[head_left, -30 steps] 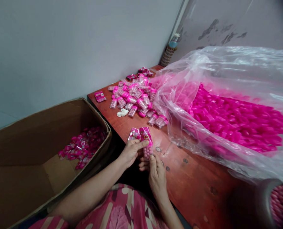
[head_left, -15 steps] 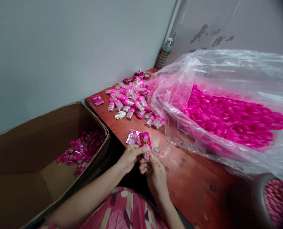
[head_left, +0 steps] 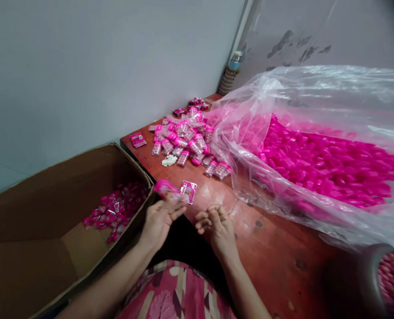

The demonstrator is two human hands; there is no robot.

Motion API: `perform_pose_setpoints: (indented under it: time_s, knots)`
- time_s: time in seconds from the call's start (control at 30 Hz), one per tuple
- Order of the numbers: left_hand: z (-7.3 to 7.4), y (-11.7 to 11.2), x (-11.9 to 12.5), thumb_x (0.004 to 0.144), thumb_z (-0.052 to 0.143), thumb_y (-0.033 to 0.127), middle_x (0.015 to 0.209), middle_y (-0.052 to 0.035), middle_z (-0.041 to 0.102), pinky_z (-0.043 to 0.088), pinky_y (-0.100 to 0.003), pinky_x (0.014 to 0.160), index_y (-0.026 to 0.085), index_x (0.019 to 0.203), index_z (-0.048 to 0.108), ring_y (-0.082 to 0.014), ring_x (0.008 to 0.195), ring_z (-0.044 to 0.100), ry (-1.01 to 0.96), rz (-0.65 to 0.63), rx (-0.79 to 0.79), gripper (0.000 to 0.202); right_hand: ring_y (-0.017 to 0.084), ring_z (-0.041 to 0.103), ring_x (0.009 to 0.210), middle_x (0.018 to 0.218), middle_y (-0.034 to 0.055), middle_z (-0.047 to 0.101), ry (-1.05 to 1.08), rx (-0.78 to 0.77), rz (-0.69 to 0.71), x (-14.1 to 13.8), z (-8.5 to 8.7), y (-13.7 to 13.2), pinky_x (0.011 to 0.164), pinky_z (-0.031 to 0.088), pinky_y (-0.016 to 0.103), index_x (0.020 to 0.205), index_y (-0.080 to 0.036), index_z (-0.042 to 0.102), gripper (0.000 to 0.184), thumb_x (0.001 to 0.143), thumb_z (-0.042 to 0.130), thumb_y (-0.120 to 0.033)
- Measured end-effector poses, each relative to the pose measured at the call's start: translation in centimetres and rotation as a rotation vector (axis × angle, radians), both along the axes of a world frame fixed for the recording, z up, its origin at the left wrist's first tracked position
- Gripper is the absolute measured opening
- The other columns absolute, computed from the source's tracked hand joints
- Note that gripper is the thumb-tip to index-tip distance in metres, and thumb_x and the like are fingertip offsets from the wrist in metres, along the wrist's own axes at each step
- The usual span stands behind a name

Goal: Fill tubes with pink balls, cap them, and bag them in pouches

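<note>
My left hand pinches a small candy container with a pink printed label, blurred by motion, beside the cardboard box's near corner. My right hand is apart from it, over the table's front edge, its fingers curled against the thumb with nothing visible in them. Between and beyond the hands, a flat pink printed packet lies on the reddish table. Farther back is a heap of clear candy containers with pink caps and pale pink balls inside.
On my left stands an open cardboard box holding a pile of labelled pink packs. A clear plastic bag full of pink caps covers the table's right. A tub of pink balls is near right; a bottle stands far back.
My left hand has carried the candy container left, away from the flat packet and toward the cardboard box. My right hand has let go of the container and moved slightly right.
</note>
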State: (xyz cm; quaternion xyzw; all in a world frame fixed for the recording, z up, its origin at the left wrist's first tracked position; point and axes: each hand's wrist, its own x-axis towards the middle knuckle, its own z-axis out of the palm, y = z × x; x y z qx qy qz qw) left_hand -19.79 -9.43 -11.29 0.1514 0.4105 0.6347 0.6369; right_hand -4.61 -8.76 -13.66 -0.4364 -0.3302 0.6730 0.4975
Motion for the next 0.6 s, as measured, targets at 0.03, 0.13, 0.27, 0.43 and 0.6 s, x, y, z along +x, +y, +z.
perform_pose_setpoints:
  time_s: [0.03, 0.13, 0.27, 0.43, 0.6]
  knots:
    - [0.0, 0.0, -1.0, 0.068, 0.065, 0.037, 0.091, -0.0124, 0.066, 0.047, -0.036, 0.079, 0.012, 0.085, 0.065, -0.0223, 0.083, 0.062, 0.032, 0.122, 0.026, 0.031, 0.01, 0.059, 0.05, 0.067, -0.0011, 0.063, -0.025, 0.009, -0.006, 0.1, 0.0, 0.1, 0.042, 0.045, 0.019, 0.078, -0.02, 0.042, 0.025, 0.078, 0.053, -0.042]
    - [-0.2, 0.5, -2.7, 0.069, 0.063, 0.039, 0.096, -0.0107, 0.066, 0.044, -0.037, 0.085, 0.015, 0.094, 0.064, -0.0234, 0.091, 0.06, 0.255, 0.237, 0.059, 0.035, 0.01, 0.059, 0.05, 0.068, -0.0001, 0.062, -0.111, 0.005, -0.017, 0.4, -0.2, 0.3, 0.043, 0.045, 0.019, 0.075, -0.018, 0.045, 0.026, 0.079, 0.052, -0.043]
    - [-1.3, 2.7, -1.4, 0.056, 0.072, 0.013, 0.109, -0.0043, 0.061, 0.026, -0.034, 0.102, 0.023, 0.085, 0.067, -0.0229, 0.118, 0.041, 0.692, 0.048, 0.117, 0.03, 0.011, 0.058, 0.049, 0.067, 0.0012, 0.063, -0.19, -0.013, 0.021, 0.2, -0.1, 0.2, 0.043, 0.046, 0.02, 0.074, -0.017, 0.047, 0.03, 0.077, 0.052, -0.046]
    - [-3.2, 5.0, 0.4, 0.059, 0.069, 0.008, 0.114, -0.0028, 0.058, 0.006, -0.044, 0.106, 0.028, 0.084, 0.066, -0.0235, 0.126, 0.027, 0.911, -0.058, 0.222, 0.032, 0.01, 0.057, 0.05, 0.068, 0.0012, 0.063, -0.269, -0.007, 0.063, 0.0, 0.3, 0.1, 0.045, 0.045, 0.02, 0.074, -0.017, 0.049, 0.028, 0.076, 0.053, -0.045]
    - [-4.1, 5.3, 0.6, 0.064, 0.065, 0.009, 0.11, -0.0019, 0.06, 0.006, -0.043, 0.106, 0.029, 0.08, 0.067, -0.0217, 0.124, 0.031, 0.915, -0.029, 0.283, 0.026, 0.011, 0.056, 0.054, 0.066, -0.0011, 0.059, -0.371, 0.075, 0.074, -0.1, -0.2, 1.1, 0.05, 0.045, 0.021, 0.074, -0.018, 0.051, 0.024, 0.078, 0.052, -0.042]
